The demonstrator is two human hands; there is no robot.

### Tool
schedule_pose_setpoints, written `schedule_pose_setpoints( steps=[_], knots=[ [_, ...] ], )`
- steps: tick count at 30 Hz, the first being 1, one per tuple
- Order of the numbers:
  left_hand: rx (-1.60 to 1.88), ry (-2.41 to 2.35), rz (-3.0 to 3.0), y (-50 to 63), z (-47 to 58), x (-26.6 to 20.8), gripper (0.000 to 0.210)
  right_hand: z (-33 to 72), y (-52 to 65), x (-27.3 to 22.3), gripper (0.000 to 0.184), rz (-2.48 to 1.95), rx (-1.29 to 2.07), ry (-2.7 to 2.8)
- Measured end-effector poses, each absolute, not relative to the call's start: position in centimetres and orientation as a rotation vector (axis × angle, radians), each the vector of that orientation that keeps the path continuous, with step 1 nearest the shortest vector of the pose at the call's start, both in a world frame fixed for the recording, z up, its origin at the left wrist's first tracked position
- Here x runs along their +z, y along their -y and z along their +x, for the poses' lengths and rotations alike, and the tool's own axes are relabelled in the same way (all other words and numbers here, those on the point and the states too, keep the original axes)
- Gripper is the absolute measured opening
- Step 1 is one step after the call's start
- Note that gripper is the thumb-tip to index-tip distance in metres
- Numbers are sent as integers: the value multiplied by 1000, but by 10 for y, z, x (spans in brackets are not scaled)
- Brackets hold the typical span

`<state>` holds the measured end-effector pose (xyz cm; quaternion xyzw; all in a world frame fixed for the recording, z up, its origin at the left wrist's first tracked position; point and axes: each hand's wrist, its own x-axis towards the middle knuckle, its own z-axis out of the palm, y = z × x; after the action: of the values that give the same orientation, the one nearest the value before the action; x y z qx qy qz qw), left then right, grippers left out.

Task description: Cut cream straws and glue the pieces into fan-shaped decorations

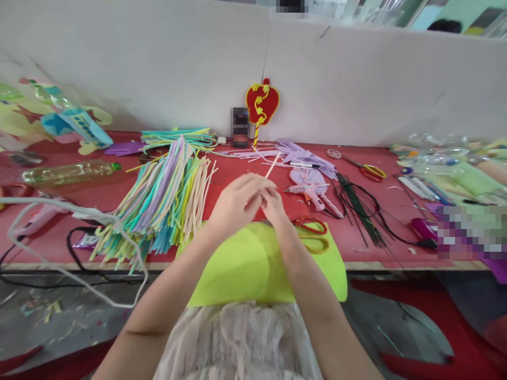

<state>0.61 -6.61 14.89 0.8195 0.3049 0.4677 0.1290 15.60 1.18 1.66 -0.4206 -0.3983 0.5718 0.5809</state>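
Over the yellow-green sheet point(245, 264), my two hands meet with their fingertips close together. A thin cream pipe cleaner point(272, 164) sticks up and to the right from between them. My left hand point(236, 201) curls over it with bent fingers, and my right hand point(272, 203) pinches close beside it. Their fingers hide the lower part of the stem. Scissors with red and yellow handles point(311, 227) lie just right of my right wrist. To the left spreads a big bundle of coloured pipe cleaners point(158, 195), with cream ones on its right side.
A pink glue gun point(309, 191) lies right of my hands, near purple pipe cleaners point(303, 153) and dark green stems point(360, 211) with a black cable. A red decoration with yellow flowers point(262, 104) stands against the wall. A plastic bottle point(71, 172) and white cord point(79, 285) are left.
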Motion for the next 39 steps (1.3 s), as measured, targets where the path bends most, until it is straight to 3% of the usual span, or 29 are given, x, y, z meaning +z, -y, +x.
schedule_pose_setpoints(
  steps=[4, 9, 22, 32, 39],
  knots=[
    [1437, -1347, 2059, -2, -4, 66, 23, 155, -15, 17, 34, -1038, 1148, 951],
    [1308, -1233, 1985, -10, -6, 21, 24, 152, -11, 15, 33, -1098, 1096, 1086],
    [1215, -1093, 1641, -8, 4, 13, 23, 150, -8, 13, 33, -1005, 1369, 1153],
    [1089, -1095, 1814, -8, -2, 18, 17, 151, -10, 19, 35, -1041, 1211, 1082],
    [1198, -1099, 1685, -10, 0, 13, 20, 149, -8, 19, 36, -1054, 1179, 1103]
  ],
)
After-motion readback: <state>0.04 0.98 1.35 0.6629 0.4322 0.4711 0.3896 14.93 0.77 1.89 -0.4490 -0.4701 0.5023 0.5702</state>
